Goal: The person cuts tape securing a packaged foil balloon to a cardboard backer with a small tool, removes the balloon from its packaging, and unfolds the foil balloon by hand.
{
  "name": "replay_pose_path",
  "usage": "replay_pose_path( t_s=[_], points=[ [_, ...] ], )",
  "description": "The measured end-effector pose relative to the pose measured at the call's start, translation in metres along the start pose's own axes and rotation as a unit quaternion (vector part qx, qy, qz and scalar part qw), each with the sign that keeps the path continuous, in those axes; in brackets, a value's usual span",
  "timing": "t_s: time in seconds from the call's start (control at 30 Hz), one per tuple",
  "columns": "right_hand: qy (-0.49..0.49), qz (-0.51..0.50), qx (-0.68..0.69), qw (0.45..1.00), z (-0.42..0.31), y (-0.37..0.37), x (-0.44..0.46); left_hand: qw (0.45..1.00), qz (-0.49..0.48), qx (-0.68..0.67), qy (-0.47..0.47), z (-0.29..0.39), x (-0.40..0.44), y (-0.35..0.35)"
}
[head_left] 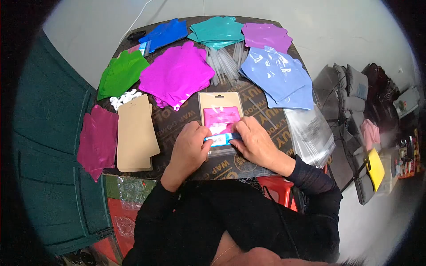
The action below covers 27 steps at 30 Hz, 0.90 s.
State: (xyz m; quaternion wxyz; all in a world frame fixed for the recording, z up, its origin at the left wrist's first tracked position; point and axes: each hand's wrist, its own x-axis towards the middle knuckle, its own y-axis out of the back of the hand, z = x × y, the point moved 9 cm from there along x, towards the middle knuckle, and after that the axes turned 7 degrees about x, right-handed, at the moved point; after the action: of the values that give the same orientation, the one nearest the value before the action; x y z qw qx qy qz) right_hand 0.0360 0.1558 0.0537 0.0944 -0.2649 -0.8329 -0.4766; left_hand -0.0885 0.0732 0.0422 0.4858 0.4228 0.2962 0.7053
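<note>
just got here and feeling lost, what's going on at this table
The person's left hand and right hand are at opposite ends of a blue-and-white barcode label, on the lower part of a clear plastic sleeve. A tan hang card and a folded pink packet show above the label. Loose tan cards lie to the left, clear plastic bags to the right, and flat magenta pieces farther back.

Package [221,117] on table [175,127], cards [134,137] to left
</note>
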Motion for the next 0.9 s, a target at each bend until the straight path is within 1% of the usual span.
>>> replay_pose_path(
  t_s=[0.03, 0.17, 0.33, 0.5, 0.67, 0.87, 0.9],
  points=[
    [-0.001, 0.0, 0.0, 1.0, 0.0, 0.001, 0.0, 1.0, -0.001, 0.0, 0.0, 0.002, 0.001, -0.001],
    [0.029, 0.006, -0.033, 0.999, -0.007, 0.008, 0.0, 0.994, 0.063, 0.062, -0.072, 0.03, 0.011, 0.008],
    [0.071, 0.009, -0.084, 0.994, -0.013, 0.005, 0.0, 0.991, 0.067, 0.094, -0.073, 0.036, 0.011, -0.001],
    [0.107, 0.005, -0.12, 0.987, -0.012, 0.001, -0.001, 0.991, 0.086, 0.08, -0.068, 0.032, 0.008, -0.001],
    [0.143, 0.013, -0.159, 0.977, -0.02, -0.002, 0.002, 0.988, 0.075, 0.101, -0.087, 0.039, 0.011, 0.0],
    [0.181, 0.016, -0.17, 0.968, -0.026, -0.012, 0.007, 0.987, 0.07, 0.102, -0.097, 0.034, 0.015, -0.008],
    [0.183, 0.021, -0.164, 0.969, -0.026, -0.012, 0.008, 0.985, 0.072, 0.119, -0.106, 0.035, 0.017, -0.008]
  ],
)
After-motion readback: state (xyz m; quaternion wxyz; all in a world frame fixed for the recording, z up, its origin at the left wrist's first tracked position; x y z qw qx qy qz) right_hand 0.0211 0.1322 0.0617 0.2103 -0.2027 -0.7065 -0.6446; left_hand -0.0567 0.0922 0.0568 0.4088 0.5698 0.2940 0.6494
